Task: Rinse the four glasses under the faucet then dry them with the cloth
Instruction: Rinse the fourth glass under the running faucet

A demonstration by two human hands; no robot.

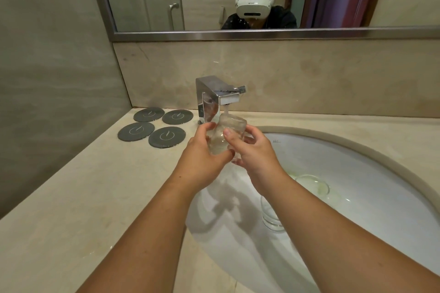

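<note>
1. Rinsing is the step in hand: a glass [223, 137] is held directly beneath the spout of the faucet [214, 91]. Its mouth is up and slightly tilted, the water stream [225, 110] falls into it, and water has pooled at its bottom.
2. Left hand [202, 150]: the grip is closed around the glass from the faucet's left side, fingers and thumb curled on the wall.
3. Right hand [253, 150]: the grip is likewise closed on the same glass from the faucet's right side, thumb laid across the near wall.
4. Two more glasses sit in the sink [362, 157], below and to the right of the faucet. One [271, 215] is partly hidden by the right forearm; the other [313, 184] is farther right. A fourth glass cannot be identified with certainty.
5. Four dark coasters [152, 126] lie on the tabletop [78, 197], just left of the faucet.
6. No cloth is in view.
7. Judgement: the task is at an early stage, with drying not yet begun. The next move calls for tipping the water out over the sink. That needs a firm hold, since wet glass is likely slippery, and the rim kept clear of the metal spout.
</note>
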